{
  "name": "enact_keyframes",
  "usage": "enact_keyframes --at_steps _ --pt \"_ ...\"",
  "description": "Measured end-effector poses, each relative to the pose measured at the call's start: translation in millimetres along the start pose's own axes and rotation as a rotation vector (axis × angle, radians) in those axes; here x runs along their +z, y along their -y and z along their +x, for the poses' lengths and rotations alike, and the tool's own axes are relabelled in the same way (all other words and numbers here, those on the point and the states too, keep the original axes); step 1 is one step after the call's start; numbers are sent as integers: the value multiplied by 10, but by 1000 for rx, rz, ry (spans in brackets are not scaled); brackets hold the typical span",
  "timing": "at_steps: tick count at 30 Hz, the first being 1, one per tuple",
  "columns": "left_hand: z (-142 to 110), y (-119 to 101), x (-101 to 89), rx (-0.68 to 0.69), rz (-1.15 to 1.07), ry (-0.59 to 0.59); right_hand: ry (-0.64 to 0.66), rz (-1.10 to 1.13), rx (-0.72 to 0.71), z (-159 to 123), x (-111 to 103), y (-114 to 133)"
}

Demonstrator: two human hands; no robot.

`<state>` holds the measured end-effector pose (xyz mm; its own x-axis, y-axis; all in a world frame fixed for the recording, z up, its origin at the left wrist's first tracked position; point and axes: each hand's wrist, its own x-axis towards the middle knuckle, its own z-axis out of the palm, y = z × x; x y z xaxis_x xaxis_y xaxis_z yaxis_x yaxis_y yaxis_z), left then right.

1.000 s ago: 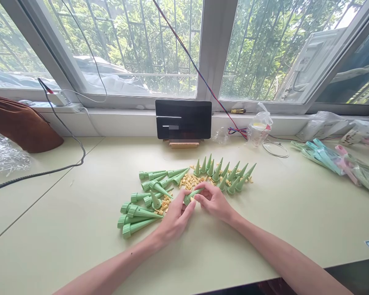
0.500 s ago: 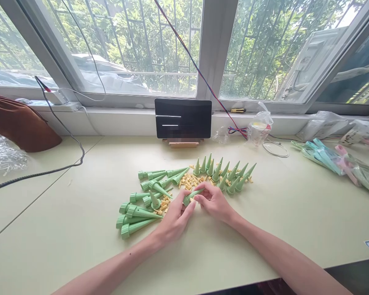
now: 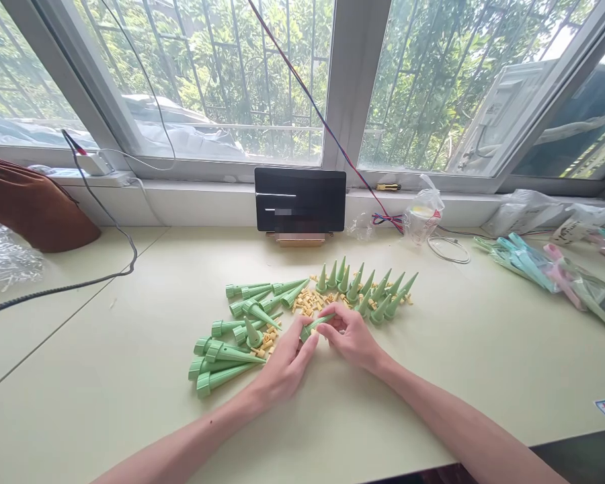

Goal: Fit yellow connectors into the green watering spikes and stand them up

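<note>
A green plastic watering spike (image 3: pixel 308 329) lies slanted between my two hands. My left hand (image 3: pixel 287 359) is closed around its wide end, thumb along the near side. Fingers of my right hand (image 3: pixel 351 338) are pinched at the narrower part of the same spike. By the right thumb tip, against the spike, a small yellow plastic valve (image 3: pixel 314 331) shows; my fingers partly hide it. Just beyond my hands is a pile of loose yellow valves (image 3: pixel 307 301). More green spikes (image 3: pixel 226 351) lie on their sides at left, and several others (image 3: pixel 353 290) stand point-up at right.
A dark tablet (image 3: pixel 300 200) leans on a stand at the back of the table (image 3: pixel 383 417). Behind my right hand are a bagged cup (image 3: pixel 423 218) and a coiled white cable (image 3: pixel 450 249). Bagged pastel tools (image 3: pixel 532 262) lie far right; a black cable (image 3: pixel 95 279) crosses the left side.
The camera view has shifted slightly. Both hands keep their hold on the spike, with barely any finger movement.
</note>
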<state>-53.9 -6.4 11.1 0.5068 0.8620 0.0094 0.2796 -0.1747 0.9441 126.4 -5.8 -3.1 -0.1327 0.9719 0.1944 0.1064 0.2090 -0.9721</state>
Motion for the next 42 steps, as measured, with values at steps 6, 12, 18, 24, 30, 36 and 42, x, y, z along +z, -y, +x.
enact_keyframes --at_steps 6,12,18,24,30,36,42 --pt "3 -8 -11 -11 17 32 -3 -27 -26 -10 6 6" --pt "3 11 -4 -16 -16 13 -32 -100 -71 -12 -4 0" --pt "11 40 0 -11 -54 71 -62 -148 -93 -14 1 -27" --pt "19 49 9 17 -10 12 -122 -196 -144 -10 0 -26" --pt "34 100 41 0 -64 -22 -152 -224 -166 -6 -1 -41" --pt "37 150 47 -21 -107 -36 -132 -83 -97 -16 6 -5" --pt "23 166 54 -21 -180 -145 -87 103 -39 -13 30 -19"
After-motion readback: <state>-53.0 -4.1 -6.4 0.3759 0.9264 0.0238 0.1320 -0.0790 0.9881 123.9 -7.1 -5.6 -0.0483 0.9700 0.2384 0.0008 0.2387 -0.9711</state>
